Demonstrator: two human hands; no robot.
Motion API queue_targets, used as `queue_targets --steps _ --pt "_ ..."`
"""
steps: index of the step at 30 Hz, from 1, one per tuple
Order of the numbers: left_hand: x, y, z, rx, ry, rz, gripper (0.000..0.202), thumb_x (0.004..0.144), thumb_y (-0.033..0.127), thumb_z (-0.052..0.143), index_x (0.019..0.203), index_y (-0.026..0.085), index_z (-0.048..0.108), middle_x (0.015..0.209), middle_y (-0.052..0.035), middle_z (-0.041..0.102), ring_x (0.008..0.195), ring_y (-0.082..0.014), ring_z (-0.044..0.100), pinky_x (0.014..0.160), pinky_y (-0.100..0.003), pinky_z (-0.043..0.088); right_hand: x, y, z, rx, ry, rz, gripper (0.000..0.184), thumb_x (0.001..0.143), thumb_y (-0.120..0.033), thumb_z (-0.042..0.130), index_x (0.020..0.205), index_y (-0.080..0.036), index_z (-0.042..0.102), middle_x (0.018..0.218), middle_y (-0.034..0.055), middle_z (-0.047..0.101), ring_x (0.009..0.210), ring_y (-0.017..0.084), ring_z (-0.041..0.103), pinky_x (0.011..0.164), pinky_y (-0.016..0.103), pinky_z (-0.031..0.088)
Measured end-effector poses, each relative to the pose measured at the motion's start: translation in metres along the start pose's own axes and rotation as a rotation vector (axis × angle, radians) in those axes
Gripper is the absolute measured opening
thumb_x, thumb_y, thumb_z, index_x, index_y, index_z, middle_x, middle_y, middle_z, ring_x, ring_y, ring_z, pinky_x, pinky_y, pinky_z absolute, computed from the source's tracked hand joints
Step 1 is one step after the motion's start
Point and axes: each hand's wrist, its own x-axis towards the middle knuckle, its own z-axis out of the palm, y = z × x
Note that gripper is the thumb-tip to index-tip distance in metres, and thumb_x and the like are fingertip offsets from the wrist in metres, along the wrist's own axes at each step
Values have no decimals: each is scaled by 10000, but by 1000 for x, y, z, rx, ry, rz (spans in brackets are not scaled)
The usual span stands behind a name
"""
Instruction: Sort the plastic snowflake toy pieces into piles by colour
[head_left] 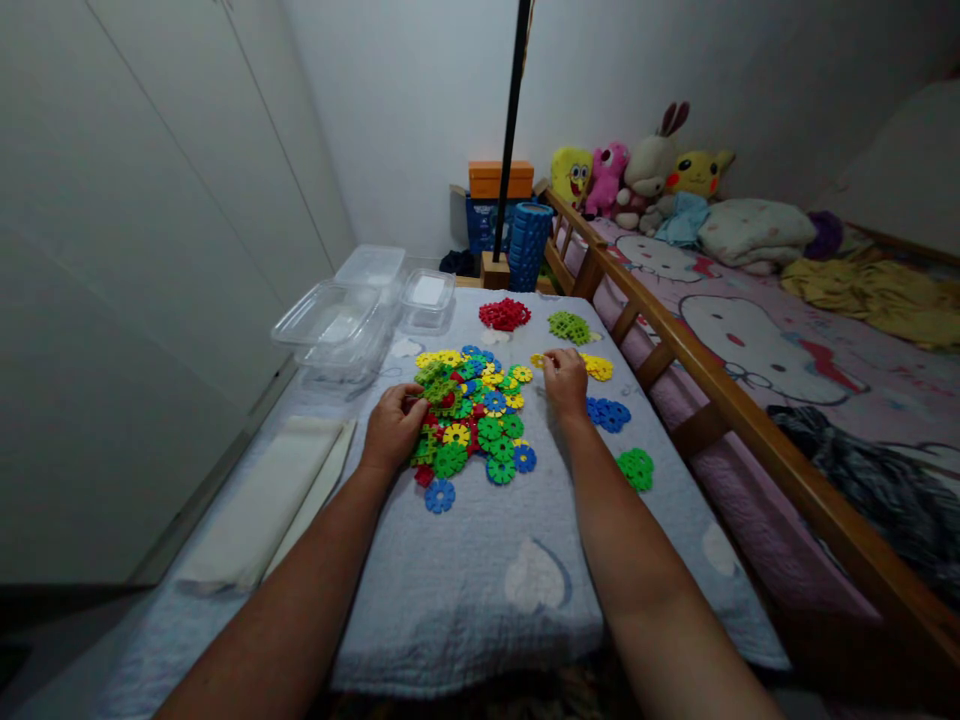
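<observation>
A mixed heap of interlocking plastic pieces (472,420), notched discs and lattice squares in red, yellow, blue and both greens, lies mid-table. My left hand (394,425) rests against its left side, fingers curled in beside light-green lattice pieces (437,385); what they grip, if anything, is hidden. To the right of the heap, my right hand (565,382) pinches a yellow notched disc (538,361). Just beyond that hand is a small pile of yellow discs (598,367). Separate piles of blue discs (609,414), green discs (636,468), light-green squares (569,327) and red pieces (505,315) lie around it.
Clear plastic containers (330,325) stand at the table's back left, with a smaller lidded box (428,297) beside them. Folded pale cloth (270,500) lies at the left. A wooden bed rail (675,330) runs along the right side. A black pole (511,140) rises behind the table.
</observation>
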Motion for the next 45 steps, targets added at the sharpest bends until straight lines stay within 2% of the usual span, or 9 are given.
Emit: queue_targets --steps 4,10,20,32,37,41,45 --pt "0 -1 1 3 2 1 314 822 419 583 1031 202 672 1020 -65 693 914 -232 678 883 -380 528 8 21 -16 0 100 199 273 894 -199 478 920 -161 747 943 108 735 905 239 626 859 332 447" --pt "0 -2 0 3 2 3 317 823 418 584 1038 201 674 1023 -64 693 912 -228 682 879 -375 530 14 30 -28 -123 86 456 307 846 -175 496 963 -155 779 933 112 774 872 240 659 800 311 446" --pt "0 -1 0 -14 2 11 288 822 408 580 1017 213 663 1000 -52 692 888 -223 680 856 -368 536 16 34 -31 -244 36 563 338 852 -179 500 970 -159 817 982 154 782 888 264 675 783 323 455" --pt "0 1 -1 -4 3 6 298 812 416 579 1011 210 661 1020 -58 682 883 -220 675 896 -377 528 16 36 -31 -184 50 580 372 830 -149 520 1084 -153 792 1090 143 769 975 251 668 854 308 464" --pt "0 0 -1 -3 1 9 283 813 413 578 1005 220 658 1001 -47 684 879 -218 672 892 -373 530 14 41 -29 -143 83 540 395 824 -139 478 1091 -131 770 1093 140 762 981 249 653 905 323 458" --pt "-1 0 0 -7 0 3 283 824 409 578 1017 219 662 994 -46 685 881 -217 672 894 -372 532 15 42 -25 -129 73 421 395 817 -138 448 1074 -114 748 1097 150 750 1008 250 640 945 340 450" --pt "-1 1 0 -8 2 4 279 825 405 584 1021 222 664 997 -45 685 894 -219 673 893 -371 535 11 26 -13 -96 -44 189 342 830 -166 479 1053 -136 738 1126 140 742 1082 257 617 1024 366 411"
